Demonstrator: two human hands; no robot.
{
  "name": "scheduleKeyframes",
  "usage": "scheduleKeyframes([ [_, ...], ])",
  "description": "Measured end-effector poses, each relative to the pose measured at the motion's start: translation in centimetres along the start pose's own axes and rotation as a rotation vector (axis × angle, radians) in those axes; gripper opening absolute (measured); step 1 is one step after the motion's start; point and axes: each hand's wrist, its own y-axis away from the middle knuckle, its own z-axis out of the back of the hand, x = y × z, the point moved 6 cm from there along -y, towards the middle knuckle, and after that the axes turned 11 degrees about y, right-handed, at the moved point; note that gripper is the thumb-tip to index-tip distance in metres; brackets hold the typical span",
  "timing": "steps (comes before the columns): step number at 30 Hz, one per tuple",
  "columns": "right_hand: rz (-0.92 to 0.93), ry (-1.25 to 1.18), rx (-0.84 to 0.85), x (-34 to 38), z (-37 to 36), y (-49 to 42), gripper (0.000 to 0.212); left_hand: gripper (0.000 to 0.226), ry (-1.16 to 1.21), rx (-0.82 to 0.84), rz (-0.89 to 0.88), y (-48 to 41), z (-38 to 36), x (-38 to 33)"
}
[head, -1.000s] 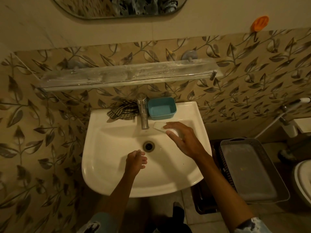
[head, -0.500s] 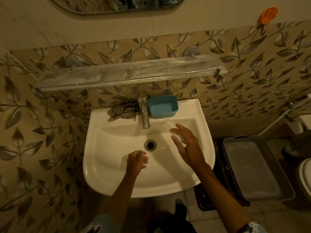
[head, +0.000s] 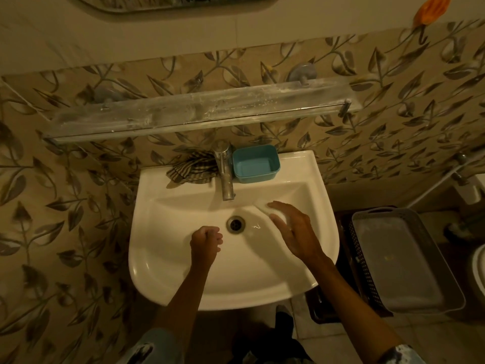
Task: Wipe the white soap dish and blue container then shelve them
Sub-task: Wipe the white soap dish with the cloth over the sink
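The blue container stands empty on the back rim of the white sink, just right of the tap. The white soap dish lies on the basin's inner slope right of the drain and is hard to tell from the porcelain. My right hand lies over it, thumb and fingers on either side, hiding most of it. Closed in a fist with nothing visible in it, my left hand hovers over the basin left of the drain. A glass shelf runs along the wall above the sink.
A striped cloth is bunched on the sink rim left of the tap. A grey plastic basket with a lid sits low to the right of the sink. An orange hook is stuck high on the wall. The shelf is dusty.
My right hand has shifted slightly toward me while staying on the soap dish. The left fist has stayed in place. The camera has tilted a little.
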Motion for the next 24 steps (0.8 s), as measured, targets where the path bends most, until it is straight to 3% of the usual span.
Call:
scheduleKeyframes([
  [5,-0.498,-0.562,-0.168,-2.3,0.3,-0.1,0.039,0.017,-0.251,-0.092,-0.215,-3.8,0.8,-4.2],
  [10,-0.631,-0.705,-0.132,-3.9,-0.3,0.0,0.034,0.033,-0.573,-0.097,-0.585,-7.8,0.1,-10.8],
  [14,-0.868,-1.241,-0.014,-4.1,-1.5,0.5,0.03,0.049,-0.75,-0.001,-0.67,-11.0,-1.7,-14.3],
  [16,-0.892,-1.377,0.001,-4.4,-1.4,0.8,0.039,0.046,-0.817,0.072,-0.785,-12.1,-2.7,-15.0],
  [19,-0.891,-1.42,0.019,-5.3,-1.0,0.9,0.052,0.037,-0.874,0.047,-0.891,-13.6,-3.2,-14.8],
  [24,-0.823,-1.409,0.101,-5.9,0.3,0.2,0.041,0.038,-1.095,-0.123,-0.855,-14.6,-3.1,-13.2],
])
